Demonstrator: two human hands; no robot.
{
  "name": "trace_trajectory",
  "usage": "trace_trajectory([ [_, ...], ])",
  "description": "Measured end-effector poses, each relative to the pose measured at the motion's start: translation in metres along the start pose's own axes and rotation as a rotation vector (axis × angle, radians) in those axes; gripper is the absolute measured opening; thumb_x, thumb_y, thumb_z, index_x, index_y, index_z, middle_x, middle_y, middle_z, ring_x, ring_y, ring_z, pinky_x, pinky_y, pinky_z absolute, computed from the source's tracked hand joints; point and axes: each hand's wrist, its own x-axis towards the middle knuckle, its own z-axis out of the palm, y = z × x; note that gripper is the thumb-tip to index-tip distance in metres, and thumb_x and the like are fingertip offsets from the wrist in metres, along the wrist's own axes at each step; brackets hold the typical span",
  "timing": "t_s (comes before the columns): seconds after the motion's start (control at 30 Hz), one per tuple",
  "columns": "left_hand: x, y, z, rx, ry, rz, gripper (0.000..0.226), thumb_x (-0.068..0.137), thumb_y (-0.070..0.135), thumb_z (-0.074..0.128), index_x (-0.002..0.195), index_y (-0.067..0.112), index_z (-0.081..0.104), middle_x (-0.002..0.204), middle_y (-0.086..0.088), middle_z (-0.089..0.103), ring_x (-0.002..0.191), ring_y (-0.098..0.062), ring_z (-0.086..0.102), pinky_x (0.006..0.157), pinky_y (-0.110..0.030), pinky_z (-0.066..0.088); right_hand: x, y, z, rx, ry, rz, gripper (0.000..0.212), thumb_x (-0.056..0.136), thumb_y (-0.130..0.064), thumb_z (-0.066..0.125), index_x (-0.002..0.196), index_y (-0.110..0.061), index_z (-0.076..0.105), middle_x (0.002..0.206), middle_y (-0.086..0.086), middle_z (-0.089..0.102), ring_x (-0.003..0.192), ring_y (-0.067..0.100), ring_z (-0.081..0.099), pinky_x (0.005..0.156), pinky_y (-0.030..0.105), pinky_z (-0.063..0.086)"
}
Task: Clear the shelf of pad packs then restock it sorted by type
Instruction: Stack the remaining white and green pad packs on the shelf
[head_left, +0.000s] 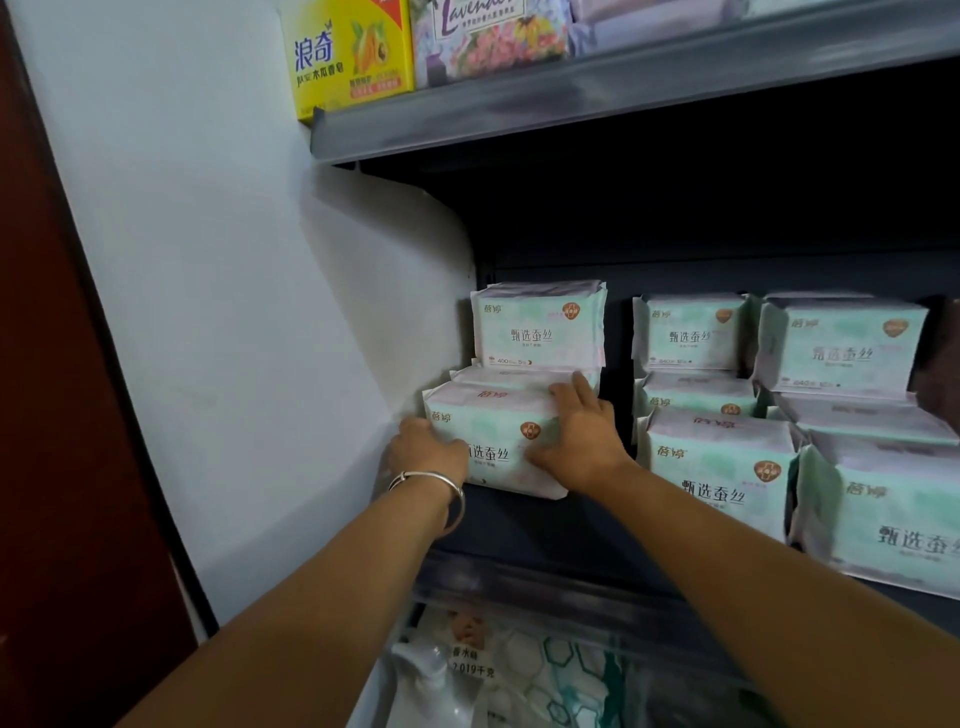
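Note:
Pale green and pink pad packs stand in three groups on the dark shelf (524, 525). The front pack (488, 431) of the left group sits at the shelf's left end, against the white wall. My left hand (423, 449) holds its left end, fingers curled round the edge. My right hand (584, 428) lies flat on its right side, fingers straight and reaching onto its top. Behind it another pack (537, 332) stands on top of the left stack. A middle group (711, 452) and a right group (857, 457) fill the rest of the shelf.
The upper shelf (597, 93) carries a yellow soap box (345, 54) and a lavender pack (488, 39). A white wall (234, 312) bounds the left side. Below, plastic-wrapped goods (519, 670) lie on the lower shelf. A gap separates the left and middle groups.

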Motion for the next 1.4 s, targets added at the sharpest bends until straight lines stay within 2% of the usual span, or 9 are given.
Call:
trace_trajectory([
  [0.07,0.002,-0.002,0.001,-0.004,-0.003,0.001,0.048,0.049,0.027,0.05,0.094,0.013,0.061,0.094,-0.009,0.067,0.09,-0.032,0.064,0.082,-0.046,0.054,0.001,-0.002,-0.002,-0.051,-0.021,-0.001,0.07,0.083,-0.028,0.064,0.142,-0.016,0.028,0.158,0.002,0.006,0.137,0.032,0.019,0.111,0.038,0.028],
  [0.2,0.002,-0.002,0.002,-0.006,-0.022,0.018,0.046,0.05,0.026,0.051,0.093,0.012,0.058,0.094,-0.012,0.067,0.089,-0.034,0.064,0.082,-0.047,0.054,0.006,-0.006,-0.008,-0.067,-0.035,0.017,0.061,0.086,-0.027,0.061,0.136,-0.007,0.033,0.143,0.007,0.034,0.126,0.031,0.035,0.105,0.038,0.036],
  [0.37,-0.009,0.005,-0.001,0.001,-0.063,0.044,0.043,0.052,0.026,0.053,0.092,0.013,0.056,0.094,-0.016,0.066,0.09,-0.036,0.064,0.083,-0.048,0.054,0.01,-0.005,-0.012,-0.097,-0.045,0.041,0.06,0.086,-0.024,0.061,0.136,-0.006,0.033,0.139,0.009,0.039,0.126,0.032,0.035,0.104,0.038,0.037],
  [0.47,-0.019,0.01,-0.005,-0.002,-0.071,0.043,0.046,0.056,0.022,0.057,0.101,0.009,0.055,0.1,-0.018,0.065,0.095,-0.038,0.062,0.086,-0.048,0.052,0.005,-0.006,-0.01,-0.137,-0.047,0.035,0.062,0.088,-0.023,0.059,0.14,-0.006,0.029,0.149,0.009,0.027,0.131,0.035,0.028,0.107,0.039,0.034],
  [0.6,-0.037,0.018,-0.013,0.068,-0.034,0.045,0.048,0.075,0.013,0.064,0.119,0.005,0.046,0.118,-0.017,0.056,0.108,-0.038,0.055,0.094,-0.046,0.046,-0.012,-0.008,-0.007,-0.307,0.045,-0.074,0.068,0.092,-0.015,0.051,0.148,-0.01,0.013,0.158,0.011,-0.004,0.144,0.035,0.003,0.117,0.043,0.017],
  [0.9,-0.087,0.017,-0.009,0.438,-0.08,0.334,0.062,0.086,0.021,0.059,0.141,0.017,0.03,0.146,-0.007,0.027,0.132,-0.03,0.03,0.106,-0.039,0.03,-0.06,0.007,-0.021,-0.468,0.093,-0.266,0.08,0.087,-0.013,0.057,0.15,-0.01,0.008,0.159,0.012,-0.001,0.147,0.029,-0.003,0.119,0.041,-0.002],
  [1.13,-0.115,0.027,0.002,0.395,-0.076,0.438,0.057,0.084,0.014,0.058,0.137,0.013,0.037,0.14,-0.009,0.034,0.128,-0.029,0.032,0.105,-0.038,0.032,-0.089,0.021,-0.037,-0.355,0.056,-0.266,0.047,0.083,-0.006,0.054,0.13,-0.002,0.048,0.143,0.013,0.036,0.135,0.03,0.029,0.111,0.036,0.029],
  [1.27,-0.13,0.04,0.015,0.356,-0.149,0.631,0.055,0.083,0.009,0.059,0.135,0.011,0.041,0.136,-0.01,0.039,0.125,-0.029,0.034,0.104,-0.037,0.032,-0.101,0.034,-0.062,-0.482,0.1,-0.249,0.049,0.085,-0.005,0.05,0.134,-0.007,0.044,0.145,0.009,0.037,0.131,0.028,0.032,0.108,0.032,0.029],
  [1.4,-0.139,0.06,0.034,0.347,-0.232,0.686,0.058,0.084,0.014,0.063,0.136,0.012,0.039,0.138,-0.01,0.037,0.13,-0.027,0.031,0.106,-0.038,0.031,-0.102,0.055,-0.091,-0.733,0.126,-0.093,0.053,0.083,-0.016,0.058,0.133,-0.007,0.041,0.135,0.011,0.044,0.126,0.032,0.036,0.112,0.044,0.018],
])
